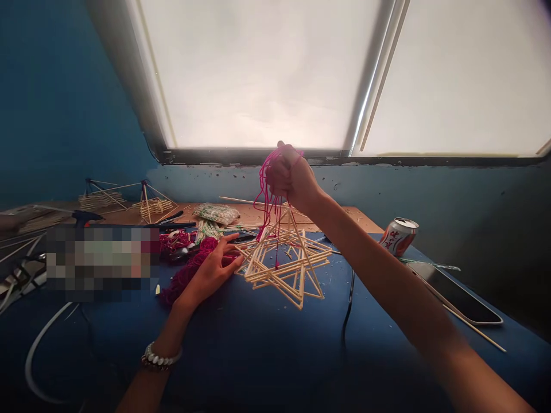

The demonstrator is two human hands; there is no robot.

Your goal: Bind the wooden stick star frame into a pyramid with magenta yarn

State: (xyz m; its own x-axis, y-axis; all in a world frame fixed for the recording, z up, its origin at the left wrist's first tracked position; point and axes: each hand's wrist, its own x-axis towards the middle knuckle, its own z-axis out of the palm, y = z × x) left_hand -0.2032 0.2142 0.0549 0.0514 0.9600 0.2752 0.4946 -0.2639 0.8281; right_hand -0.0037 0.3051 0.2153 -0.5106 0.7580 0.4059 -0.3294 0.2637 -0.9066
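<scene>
Magenta cord is clenched in the right hand, while the open left hand touches the stick frame.

You're working in what looks like a home craft corner: a blue-painted wall, bright window, and blue desk carrying a glue gun and bamboo-stick frames.

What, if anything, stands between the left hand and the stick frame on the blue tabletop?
Nothing visible does. The left hand rests over a pile of dark magenta cord, and its fingers reach the near corner of the stick frame with no object between them.
</scene>
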